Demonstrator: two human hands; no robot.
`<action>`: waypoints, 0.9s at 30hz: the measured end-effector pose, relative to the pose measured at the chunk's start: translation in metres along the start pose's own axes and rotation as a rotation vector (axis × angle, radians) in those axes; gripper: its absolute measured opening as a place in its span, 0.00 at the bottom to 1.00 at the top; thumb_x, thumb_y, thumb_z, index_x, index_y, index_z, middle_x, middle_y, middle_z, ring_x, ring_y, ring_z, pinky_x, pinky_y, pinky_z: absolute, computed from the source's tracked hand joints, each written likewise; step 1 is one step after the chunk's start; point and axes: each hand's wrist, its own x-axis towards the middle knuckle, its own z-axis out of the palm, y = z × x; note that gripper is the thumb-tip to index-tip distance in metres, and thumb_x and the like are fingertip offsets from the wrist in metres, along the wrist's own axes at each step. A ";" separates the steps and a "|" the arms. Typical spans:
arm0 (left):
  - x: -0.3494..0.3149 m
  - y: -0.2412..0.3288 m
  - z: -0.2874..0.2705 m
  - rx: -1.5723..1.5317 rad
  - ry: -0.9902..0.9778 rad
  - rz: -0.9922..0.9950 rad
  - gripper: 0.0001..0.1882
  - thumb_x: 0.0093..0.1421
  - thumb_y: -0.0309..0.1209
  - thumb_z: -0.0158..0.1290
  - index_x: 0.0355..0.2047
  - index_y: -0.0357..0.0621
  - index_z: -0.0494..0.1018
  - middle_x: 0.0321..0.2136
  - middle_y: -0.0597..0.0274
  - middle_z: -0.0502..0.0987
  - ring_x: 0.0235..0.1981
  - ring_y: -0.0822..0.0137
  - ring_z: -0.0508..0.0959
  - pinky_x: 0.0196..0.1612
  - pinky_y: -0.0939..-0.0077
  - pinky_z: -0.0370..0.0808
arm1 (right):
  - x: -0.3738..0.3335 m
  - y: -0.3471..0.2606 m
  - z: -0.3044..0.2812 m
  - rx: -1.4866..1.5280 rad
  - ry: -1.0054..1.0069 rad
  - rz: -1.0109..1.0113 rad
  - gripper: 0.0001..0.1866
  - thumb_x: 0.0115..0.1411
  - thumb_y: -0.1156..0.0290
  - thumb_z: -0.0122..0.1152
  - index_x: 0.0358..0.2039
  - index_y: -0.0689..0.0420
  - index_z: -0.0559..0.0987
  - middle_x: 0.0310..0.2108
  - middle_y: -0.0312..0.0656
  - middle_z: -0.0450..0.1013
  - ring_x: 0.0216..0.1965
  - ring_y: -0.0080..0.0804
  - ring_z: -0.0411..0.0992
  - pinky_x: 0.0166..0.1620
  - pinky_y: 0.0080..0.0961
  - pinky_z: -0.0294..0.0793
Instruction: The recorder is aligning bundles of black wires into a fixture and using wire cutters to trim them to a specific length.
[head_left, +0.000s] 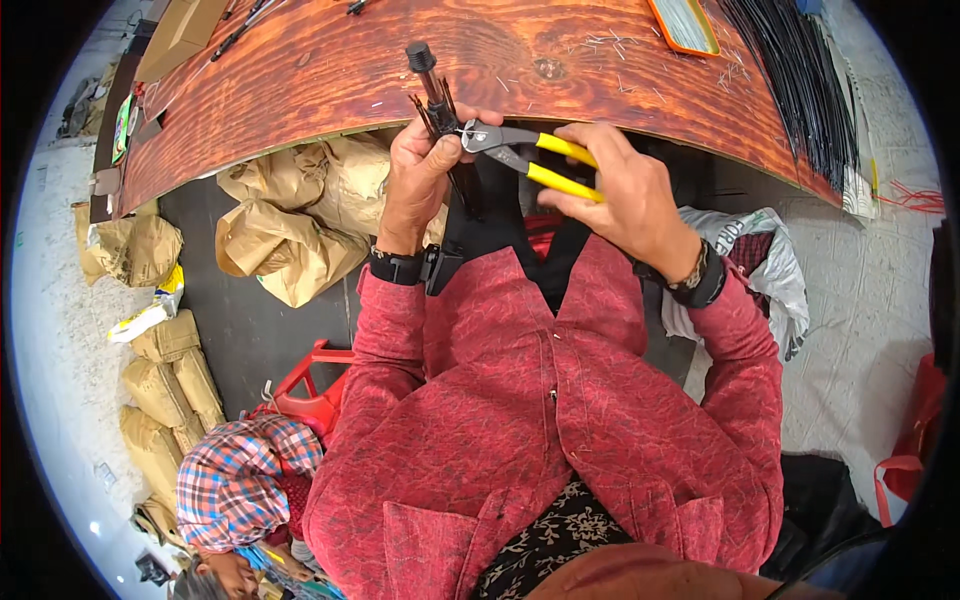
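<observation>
My left hand (415,180) is closed around a black folded umbrella frame (436,98), held upright at the table's near edge. Its ribbed cap points away from me, and thin dark ribs stick out around the shaft. Yellow-handled end-cutting pliers (514,150) are in my right hand (636,190), their handles somewhat apart. The pliers' jaws meet the frame beside my left thumb, where a short bit of pale wire shows. Whether the jaws grip that wire I cannot tell. The lower part of the frame hangs below the tabletop, partly behind my left hand.
On the wooden table (330,95) lie scattered short wires (612,42), an orange tray (688,28) of thin pins and a bundle of black rods (800,95). Brown paper sacks (300,215) stand below left, near a red stool (312,390) and another person (240,480).
</observation>
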 end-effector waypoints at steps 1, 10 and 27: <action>0.001 0.001 0.001 0.001 -0.001 0.001 0.23 0.61 0.40 0.60 0.50 0.36 0.72 0.48 0.49 0.78 0.46 0.68 0.79 0.48 0.76 0.75 | -0.001 0.002 -0.004 0.114 -0.078 0.056 0.19 0.59 0.57 0.67 0.34 0.60 0.73 0.22 0.38 0.71 0.17 0.23 0.70 0.19 0.19 0.68; -0.001 0.002 0.003 0.016 -0.036 -0.023 0.23 0.61 0.36 0.61 0.52 0.35 0.71 0.48 0.51 0.78 0.46 0.69 0.79 0.50 0.75 0.75 | -0.012 -0.019 0.019 -0.154 0.175 -0.070 0.19 0.55 0.61 0.70 0.38 0.60 0.73 0.26 0.42 0.75 0.17 0.24 0.71 0.18 0.16 0.68; 0.002 0.003 0.018 0.059 -0.103 -0.038 0.25 0.59 0.39 0.62 0.51 0.35 0.72 0.49 0.47 0.78 0.46 0.65 0.79 0.52 0.72 0.75 | -0.008 0.012 0.011 -0.489 0.183 -0.387 0.20 0.62 0.59 0.60 0.38 0.64 0.69 0.19 0.40 0.69 0.12 0.22 0.65 0.15 0.20 0.60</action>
